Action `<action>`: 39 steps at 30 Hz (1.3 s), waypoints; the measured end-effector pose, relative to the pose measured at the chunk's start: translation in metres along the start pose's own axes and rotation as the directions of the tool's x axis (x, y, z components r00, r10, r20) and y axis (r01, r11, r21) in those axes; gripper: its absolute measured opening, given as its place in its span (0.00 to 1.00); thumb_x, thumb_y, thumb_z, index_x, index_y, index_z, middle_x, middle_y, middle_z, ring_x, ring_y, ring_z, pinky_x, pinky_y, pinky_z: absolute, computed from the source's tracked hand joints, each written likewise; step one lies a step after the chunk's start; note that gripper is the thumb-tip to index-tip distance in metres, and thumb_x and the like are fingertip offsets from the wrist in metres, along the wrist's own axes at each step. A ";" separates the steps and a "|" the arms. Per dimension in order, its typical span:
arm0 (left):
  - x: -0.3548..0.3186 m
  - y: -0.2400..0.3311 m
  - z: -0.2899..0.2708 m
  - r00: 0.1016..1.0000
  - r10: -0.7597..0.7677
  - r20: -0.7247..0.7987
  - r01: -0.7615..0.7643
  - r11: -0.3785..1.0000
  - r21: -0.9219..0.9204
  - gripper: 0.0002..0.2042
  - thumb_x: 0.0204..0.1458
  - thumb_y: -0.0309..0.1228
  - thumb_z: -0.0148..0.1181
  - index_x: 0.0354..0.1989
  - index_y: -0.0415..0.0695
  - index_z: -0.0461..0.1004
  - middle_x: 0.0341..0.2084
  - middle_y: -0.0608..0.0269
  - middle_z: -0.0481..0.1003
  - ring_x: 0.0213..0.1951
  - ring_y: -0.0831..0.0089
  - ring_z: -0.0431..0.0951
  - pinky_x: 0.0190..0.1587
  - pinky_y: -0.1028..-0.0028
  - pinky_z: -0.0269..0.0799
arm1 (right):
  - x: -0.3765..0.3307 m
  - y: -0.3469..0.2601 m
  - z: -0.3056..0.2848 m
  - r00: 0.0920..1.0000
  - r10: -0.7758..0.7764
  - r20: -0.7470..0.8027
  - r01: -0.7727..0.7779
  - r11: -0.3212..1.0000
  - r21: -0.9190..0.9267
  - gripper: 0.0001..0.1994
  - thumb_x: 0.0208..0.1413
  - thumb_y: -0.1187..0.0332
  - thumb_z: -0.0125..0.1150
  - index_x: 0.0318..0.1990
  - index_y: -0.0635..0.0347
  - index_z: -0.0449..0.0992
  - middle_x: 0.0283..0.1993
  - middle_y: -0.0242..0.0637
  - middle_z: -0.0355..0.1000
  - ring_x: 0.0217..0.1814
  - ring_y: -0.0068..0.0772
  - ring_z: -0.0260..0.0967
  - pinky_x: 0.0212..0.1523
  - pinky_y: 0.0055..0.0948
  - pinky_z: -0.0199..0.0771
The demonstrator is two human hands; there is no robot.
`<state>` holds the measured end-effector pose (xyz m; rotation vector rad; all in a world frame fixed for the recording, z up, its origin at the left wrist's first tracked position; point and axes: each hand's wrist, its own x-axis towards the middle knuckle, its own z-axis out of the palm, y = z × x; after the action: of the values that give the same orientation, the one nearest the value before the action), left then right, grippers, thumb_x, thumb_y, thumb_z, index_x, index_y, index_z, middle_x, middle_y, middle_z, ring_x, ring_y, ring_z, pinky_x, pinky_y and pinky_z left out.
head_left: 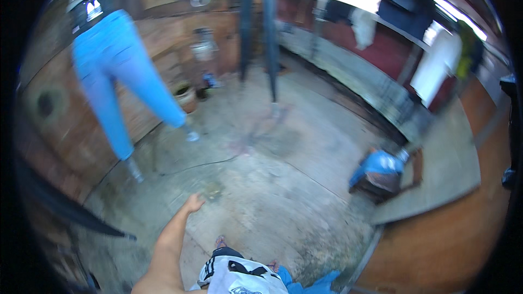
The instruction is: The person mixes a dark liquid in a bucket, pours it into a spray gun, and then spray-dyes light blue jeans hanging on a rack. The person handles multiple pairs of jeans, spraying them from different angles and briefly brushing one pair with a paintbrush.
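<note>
Reaching left hand (193, 203), seemingly empty, over concrete floor (283, 185), blue jeans (117, 71) hanging nearby

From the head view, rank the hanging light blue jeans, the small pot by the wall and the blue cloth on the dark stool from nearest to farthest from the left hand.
1. Light blue jeans, hanging up-left of the left hand.
2. Small pot, straight ahead by the brick wall; too close to the jeans to rank surely.
3. Blue cloth, far right on the dark stool.

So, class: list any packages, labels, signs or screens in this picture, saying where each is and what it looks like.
None can be made out; the picture is blurred.
Nearest to one: black-and-white print on the white cloth at the lower edge, beside the left hand.
Hanging blue jeans, upper left: no label visible.
</note>
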<state>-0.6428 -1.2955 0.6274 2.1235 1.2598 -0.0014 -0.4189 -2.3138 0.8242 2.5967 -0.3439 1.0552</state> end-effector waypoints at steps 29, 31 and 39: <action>0.079 -0.263 -0.561 0.464 -0.413 -0.784 -0.320 0.747 -0.583 0.30 0.70 0.48 0.39 0.66 0.34 0.65 0.66 0.41 0.65 0.68 0.51 0.65 0.70 0.61 0.57 | 0.065 -1.141 -0.775 0.660 -0.130 -0.740 0.284 -0.868 0.406 0.14 0.62 0.70 0.62 0.53 0.64 0.79 0.43 0.48 0.80 0.43 0.44 0.80 0.47 0.34 0.77; 0.094 -0.274 -0.564 0.564 -0.391 -0.727 -0.348 0.686 -0.639 0.31 0.71 0.49 0.36 0.69 0.33 0.62 0.69 0.43 0.62 0.70 0.53 0.61 0.72 0.62 0.53 | 0.003 -1.154 -0.728 0.619 0.002 -0.785 0.564 -0.697 0.442 0.13 0.61 0.75 0.61 0.53 0.65 0.78 0.41 0.50 0.78 0.43 0.50 0.77 0.47 0.44 0.76; 0.121 -0.315 -0.547 0.664 -0.160 -0.731 -0.527 0.594 -0.609 0.35 0.70 0.54 0.30 0.72 0.36 0.57 0.72 0.48 0.58 0.75 0.57 0.52 0.76 0.58 0.42 | -0.079 -1.129 -0.632 0.549 -0.632 -0.547 0.284 -0.474 0.834 0.17 0.57 0.76 0.63 0.53 0.48 0.81 0.39 0.46 0.74 0.37 0.49 0.77 0.39 0.43 0.78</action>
<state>-0.9981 -0.8076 0.8477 1.4023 1.0567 1.4158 -0.4952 -1.0288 0.9725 2.9602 2.6878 0.3980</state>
